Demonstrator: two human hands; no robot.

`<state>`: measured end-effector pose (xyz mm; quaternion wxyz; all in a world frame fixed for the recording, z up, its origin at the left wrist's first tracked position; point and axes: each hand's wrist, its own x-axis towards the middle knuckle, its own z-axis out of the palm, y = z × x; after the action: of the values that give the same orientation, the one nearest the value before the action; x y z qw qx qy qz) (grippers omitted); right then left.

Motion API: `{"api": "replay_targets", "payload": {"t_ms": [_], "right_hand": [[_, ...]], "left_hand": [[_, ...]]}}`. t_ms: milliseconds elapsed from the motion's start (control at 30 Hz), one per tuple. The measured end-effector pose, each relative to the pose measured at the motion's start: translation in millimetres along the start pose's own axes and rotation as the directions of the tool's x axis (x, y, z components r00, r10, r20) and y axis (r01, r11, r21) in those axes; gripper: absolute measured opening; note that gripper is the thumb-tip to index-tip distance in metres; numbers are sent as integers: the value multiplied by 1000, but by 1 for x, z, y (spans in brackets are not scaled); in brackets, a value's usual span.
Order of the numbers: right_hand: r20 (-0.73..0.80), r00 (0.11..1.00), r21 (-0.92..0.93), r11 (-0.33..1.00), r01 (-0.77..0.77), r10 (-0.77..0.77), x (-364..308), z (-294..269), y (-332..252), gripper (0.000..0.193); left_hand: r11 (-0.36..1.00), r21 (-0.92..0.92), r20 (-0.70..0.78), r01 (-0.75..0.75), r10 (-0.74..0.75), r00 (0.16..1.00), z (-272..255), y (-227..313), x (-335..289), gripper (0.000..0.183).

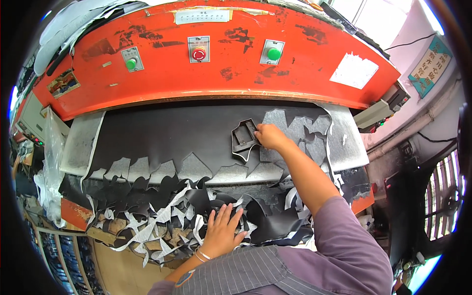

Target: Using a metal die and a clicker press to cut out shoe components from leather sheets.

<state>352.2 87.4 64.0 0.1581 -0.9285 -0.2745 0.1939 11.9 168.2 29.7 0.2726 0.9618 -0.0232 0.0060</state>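
The fingers of the right hand [269,136] were closed on the right edge of a metal cutting die [244,136], which was held flat on the black sheet material [167,132] under the orange press head [221,64]. The left hand [222,231] was laid flat, with fingers spread and holding nothing, on the heap of black and white offcuts [162,221] at the near edge of the table. Between the two hands, the sheet edge was seen already cut into a row of pointed notches, and to the right of the die a grey area with several cut-out holes [300,130] was visible.

The step in hand was judged to be the placing of the die on an uncut part of the sheet, close beside the holes. For the next move, it was judged that the die must be set fully on uncut material, touching no hole, and that both hands must be taken out from under the press head first. Two green buttons [131,63] [274,53] and one red button [198,54] were seen on the front of the press.
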Motion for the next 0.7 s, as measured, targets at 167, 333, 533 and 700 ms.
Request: {"api": "replay_targets", "payload": {"t_ms": [167,333,533,700], "right_hand": [[-330,686,-482,741,468,-648,6,-7,-45,24],[430,585,-556,310,772,-688,51,10,-54,22],[-68,927,-306,892,333,-370,9,-22,-27,21],[-185,979,196,980,-45,83,-17,27,1,28]], "left_hand": [[987,-145,-139,-72,51,989,-11,-9,-4,67],[931,-314,-268,-184,99,958,-52,-16,-3,52],[953,-286,-521,-103,-64,851,-121,-41,5,30],[940,-339,-393,-25,-118,912,-113,-66,65,30]]}}
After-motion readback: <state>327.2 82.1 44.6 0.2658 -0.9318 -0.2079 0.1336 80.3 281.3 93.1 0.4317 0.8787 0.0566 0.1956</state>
